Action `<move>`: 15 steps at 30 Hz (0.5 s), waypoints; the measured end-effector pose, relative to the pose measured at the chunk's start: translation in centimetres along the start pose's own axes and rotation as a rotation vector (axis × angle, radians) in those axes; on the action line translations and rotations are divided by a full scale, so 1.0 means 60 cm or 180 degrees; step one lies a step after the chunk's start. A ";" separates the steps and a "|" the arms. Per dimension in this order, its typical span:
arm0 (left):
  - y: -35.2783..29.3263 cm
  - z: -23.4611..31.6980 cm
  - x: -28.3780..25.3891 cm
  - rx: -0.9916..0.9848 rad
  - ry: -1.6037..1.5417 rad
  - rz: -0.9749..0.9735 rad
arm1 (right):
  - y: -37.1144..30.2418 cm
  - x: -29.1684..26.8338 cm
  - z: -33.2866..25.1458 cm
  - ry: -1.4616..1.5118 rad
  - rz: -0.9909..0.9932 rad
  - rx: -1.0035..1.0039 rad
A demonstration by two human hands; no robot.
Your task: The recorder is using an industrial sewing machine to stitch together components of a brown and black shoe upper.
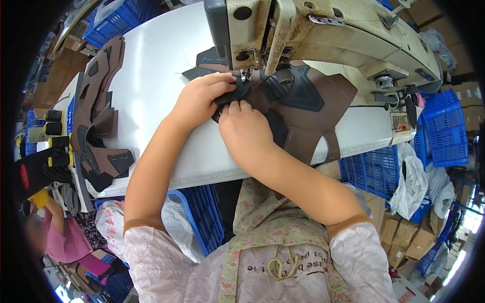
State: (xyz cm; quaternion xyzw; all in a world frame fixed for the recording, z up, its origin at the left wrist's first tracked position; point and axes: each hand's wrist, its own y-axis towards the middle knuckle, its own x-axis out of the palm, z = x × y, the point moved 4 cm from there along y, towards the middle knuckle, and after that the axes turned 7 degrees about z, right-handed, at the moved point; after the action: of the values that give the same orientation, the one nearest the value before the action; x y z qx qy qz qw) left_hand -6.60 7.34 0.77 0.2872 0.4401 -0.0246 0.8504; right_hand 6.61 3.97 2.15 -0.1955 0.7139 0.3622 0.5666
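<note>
Left hand (204, 98): fingers bent close together on the black flap (238, 92) beside the presser foot (246, 76); gripping or only pressing, I cannot tell.
Right hand (246, 129): fingers curled together at the flap's lower edge; thumb hidden, so a pinch cannot be confirmed.
Brown-and-black piece (333, 96): on the bench (151, 126), beneath the sewing machine (353, 38), partly covered by the machine head and hands.
Under the foot: too small to make out.
Stacked pieces (103, 123): bench's left side, overlapping, lower layers hidden.
</note>
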 end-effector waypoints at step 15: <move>-0.001 -0.013 0.000 -0.0102 -0.0001 -0.0009 | -0.017 -0.027 0.055 0.0913 0.0198 -0.0688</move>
State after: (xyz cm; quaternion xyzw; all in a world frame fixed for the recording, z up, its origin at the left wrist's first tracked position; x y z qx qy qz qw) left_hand -7.18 7.68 0.38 0.2729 0.4407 -0.0188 0.8550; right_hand 9.98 5.52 3.05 -0.2828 0.7499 0.4226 0.4232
